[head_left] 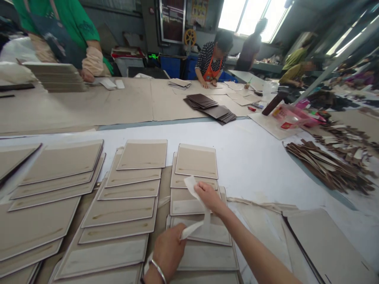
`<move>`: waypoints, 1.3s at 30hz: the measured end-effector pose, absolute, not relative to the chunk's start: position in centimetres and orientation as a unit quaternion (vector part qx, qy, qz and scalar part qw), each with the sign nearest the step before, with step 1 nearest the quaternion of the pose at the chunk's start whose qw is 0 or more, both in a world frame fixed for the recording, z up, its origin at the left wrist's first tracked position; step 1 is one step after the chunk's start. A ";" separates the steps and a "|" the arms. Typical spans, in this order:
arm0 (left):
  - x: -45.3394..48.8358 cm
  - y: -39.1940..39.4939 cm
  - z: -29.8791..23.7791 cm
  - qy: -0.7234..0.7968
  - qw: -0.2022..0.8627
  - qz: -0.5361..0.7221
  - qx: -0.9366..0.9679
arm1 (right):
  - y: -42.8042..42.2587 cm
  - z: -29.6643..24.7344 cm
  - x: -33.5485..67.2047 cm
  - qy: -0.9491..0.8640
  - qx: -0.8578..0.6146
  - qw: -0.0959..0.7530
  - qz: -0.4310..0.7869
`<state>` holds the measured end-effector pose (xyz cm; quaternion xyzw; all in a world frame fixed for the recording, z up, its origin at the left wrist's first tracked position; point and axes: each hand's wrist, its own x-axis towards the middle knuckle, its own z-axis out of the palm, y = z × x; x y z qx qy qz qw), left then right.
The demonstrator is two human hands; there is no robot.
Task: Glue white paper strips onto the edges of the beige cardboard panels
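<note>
My right hand [208, 196] pinches one end of a white paper strip [199, 200] above the right-hand column of overlapping beige panels [196, 161]. Lower and to the left, my left hand [169, 247] is closed on the strip's other part, and the strip bends between both hands. Dark edges line the panels, and several upper ones carry a brownish glue-like streak along the lower border. Whitish strips lie across the lower panels, such as this panel [102, 258] in the middle column. A metal bangle circles my left wrist.
Brown strips [325, 165] are heaped at the right, near a pink basket [291, 118]. Dark brown panels [211, 107] lie on the far table. Behind it stand a person in green [63, 31] beside a panel stack [56, 77] and a person in an orange apron [211, 67].
</note>
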<state>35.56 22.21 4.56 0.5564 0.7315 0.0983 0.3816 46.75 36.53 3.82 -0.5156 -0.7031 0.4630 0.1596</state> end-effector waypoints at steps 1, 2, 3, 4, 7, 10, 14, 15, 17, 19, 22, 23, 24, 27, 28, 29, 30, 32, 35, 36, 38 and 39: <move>34.9 23.0 4.7 0.740 0.340 0.077 0.576 | 37.8 3.7 46.1 -0.747 -0.491 0.127 0.429; 34.3 23.9 4.7 0.743 0.303 0.063 0.594 | 39.0 3.4 45.4 -0.780 -0.469 0.098 0.403; 33.8 24.8 4.6 0.742 0.274 0.056 0.609 | 40.0 3.0 44.8 -0.802 -0.449 0.073 0.387; 33.4 25.6 4.4 0.740 0.253 0.053 0.621 | 40.9 2.6 44.2 -0.815 -0.432 0.053 0.383; 32.6 27.5 3.5 0.737 0.232 0.048 0.633 | 42.8 1.3 42.8 -0.821 -0.410 0.014 0.396; 32.1 28.5 2.7 0.735 0.235 0.050 0.634 | 43.8 0.7 42.2 -0.822 -0.408 -0.008 0.398; 31.9 29.1 2.2 0.728 0.232 0.061 0.643 | 44.4 0.8 41.9 -0.825 -0.404 -0.024 0.394; 31.8 29.2 2.1 0.726 0.231 0.061 0.645 | 44.5 0.8 41.8 -0.827 -0.404 -0.028 0.391; 31.7 29.5 2.0 0.723 0.230 0.052 0.650 | 44.5 0.9 41.7 -0.832 -0.402 -0.035 0.381; 31.7 29.7 1.9 0.721 0.232 0.040 0.652 | 44.5 1.0 41.5 -0.838 -0.400 -0.041 0.369; 31.6 30.0 1.8 0.718 0.234 0.032 0.655 | 44.6 1.1 41.4 -0.848 -0.399 -0.050 0.346; 31.6 30.1 1.7 0.717 0.232 0.032 0.656 | 44.6 1.2 41.3 -0.851 -0.398 -0.055 0.338; 31.5 30.1 1.7 0.717 0.229 0.032 0.658 | 44.6 1.2 41.3 -0.855 -0.397 -0.061 0.329; 31.4 30.2 1.4 0.715 0.211 0.029 0.666 | 44.5 1.2 41.1 -0.864 -0.394 -0.078 0.304; 31.4 30.2 1.3 0.714 0.207 0.026 0.669 | 44.5 1.3 41.0 -0.866 -0.394 -0.083 0.295; 31.4 30.3 1.3 0.712 0.203 0.023 0.672 | 44.5 1.3 40.9 -0.868 -0.395 -0.088 0.287; 31.4 30.3 1.2 0.711 0.199 0.019 0.674 | 44.5 1.5 41.0 -0.868 -0.399 -0.096 0.280; 31.4 30.4 1.2 0.710 0.189 0.011 0.678 | 44.7 2.1 41.3 -0.865 -0.399 -0.126 0.275; 31.4 30.5 1.2 0.705 0.165 0.000 0.690 | 45.5 3.5 43.2 -0.856 -0.384 -0.206 0.280; 31.4 30.4 1.1 0.701 0.159 -0.003 0.695 | 45.9 4.0 44.1 -0.851 -0.384 -0.223 0.279; 31.3 30.3 0.9 0.694 0.146 -0.010 0.705 | 46.4 4.8 46.2 -0.841 -0.407 -0.227 0.275; 31.2 30.2 0.7 0.689 0.139 -0.014 0.711 | 46.6 5.1 47.3 -0.835 -0.426 -0.216 0.272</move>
